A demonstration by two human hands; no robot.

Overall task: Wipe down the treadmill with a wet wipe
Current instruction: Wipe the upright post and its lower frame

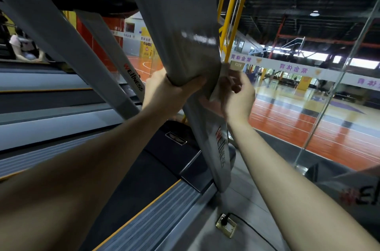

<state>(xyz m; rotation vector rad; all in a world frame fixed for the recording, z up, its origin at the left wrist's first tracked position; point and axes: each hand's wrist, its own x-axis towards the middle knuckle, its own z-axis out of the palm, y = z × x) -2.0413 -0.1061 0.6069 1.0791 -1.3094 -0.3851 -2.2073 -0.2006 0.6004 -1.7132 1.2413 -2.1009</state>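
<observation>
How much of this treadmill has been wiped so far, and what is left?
Done: nothing shows it; no wet streaks are clear. In hand: the right hand presses a wet wipe to the grey upright post while the left hand grips the post. Left, probably: the lower post, the side rail and the dark belt.

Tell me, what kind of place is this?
Probably a gym inside a sports hall. A treadmill with a grey upright fills the view, and beyond the glass wall lies an orange basketball court with a hoop.
</observation>
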